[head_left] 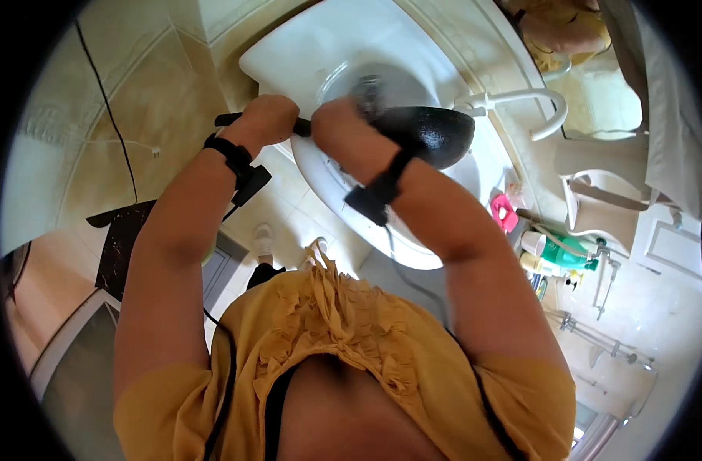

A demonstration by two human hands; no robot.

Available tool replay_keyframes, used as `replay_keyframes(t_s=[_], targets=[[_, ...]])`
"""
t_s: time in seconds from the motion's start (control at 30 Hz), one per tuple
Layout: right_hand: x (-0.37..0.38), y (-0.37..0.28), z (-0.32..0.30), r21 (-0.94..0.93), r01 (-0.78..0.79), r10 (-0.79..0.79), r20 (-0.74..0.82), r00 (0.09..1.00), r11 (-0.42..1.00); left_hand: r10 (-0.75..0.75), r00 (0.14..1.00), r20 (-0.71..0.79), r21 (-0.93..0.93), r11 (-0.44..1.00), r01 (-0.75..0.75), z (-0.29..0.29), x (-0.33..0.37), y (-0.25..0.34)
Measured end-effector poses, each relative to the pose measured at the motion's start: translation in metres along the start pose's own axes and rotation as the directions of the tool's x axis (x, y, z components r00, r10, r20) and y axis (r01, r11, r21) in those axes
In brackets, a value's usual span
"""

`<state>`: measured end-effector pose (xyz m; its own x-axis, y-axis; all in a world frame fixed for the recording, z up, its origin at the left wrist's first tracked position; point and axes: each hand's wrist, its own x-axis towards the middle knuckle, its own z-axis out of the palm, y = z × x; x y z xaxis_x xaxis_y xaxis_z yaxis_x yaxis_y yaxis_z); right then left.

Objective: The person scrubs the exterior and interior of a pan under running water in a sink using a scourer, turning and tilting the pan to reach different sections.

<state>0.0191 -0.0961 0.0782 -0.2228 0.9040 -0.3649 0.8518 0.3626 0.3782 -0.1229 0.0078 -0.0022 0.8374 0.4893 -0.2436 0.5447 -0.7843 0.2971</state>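
A black pan (437,135) with a wet, shiny surface is tilted over the white washbasin (320,170). My left hand (271,117) is wrapped round its black handle (302,127), whose end sticks out to the left of my fist. Over the basin, my right hand (339,124) is bent at the wrist close to the pan's near left side. Beside its fingers is a grey, wiry-looking scourer (369,95), blurred in part. My right fingers are mostly hidden, but they appear closed on the scourer. Both wrists wear black straps with small boxes.
A white curved faucet (529,100) reaches in at the basin's right. Further right are a pink item (503,212), a green bottle (566,252) and several other bottles. A mirror (597,84) hangs at the upper right. A dark board-like piece (122,238) stands at the left.
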Motion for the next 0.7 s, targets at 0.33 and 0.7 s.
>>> replay_keyframes(t_s=[0.33,0.7], targets=[[-0.064,0.071,-0.043,0.238,-0.442,0.447,0.035,0.894,0.865,0.03,0.999,0.013,0.005,1.0,-0.03,0.0,0.001,-0.006],[-0.025,0.045,-0.029,0.085,-0.086,0.077,0.098,0.992,0.993,0.025,0.993,-0.117,-0.023,0.999,-0.028,0.007,-0.003,-0.004]])
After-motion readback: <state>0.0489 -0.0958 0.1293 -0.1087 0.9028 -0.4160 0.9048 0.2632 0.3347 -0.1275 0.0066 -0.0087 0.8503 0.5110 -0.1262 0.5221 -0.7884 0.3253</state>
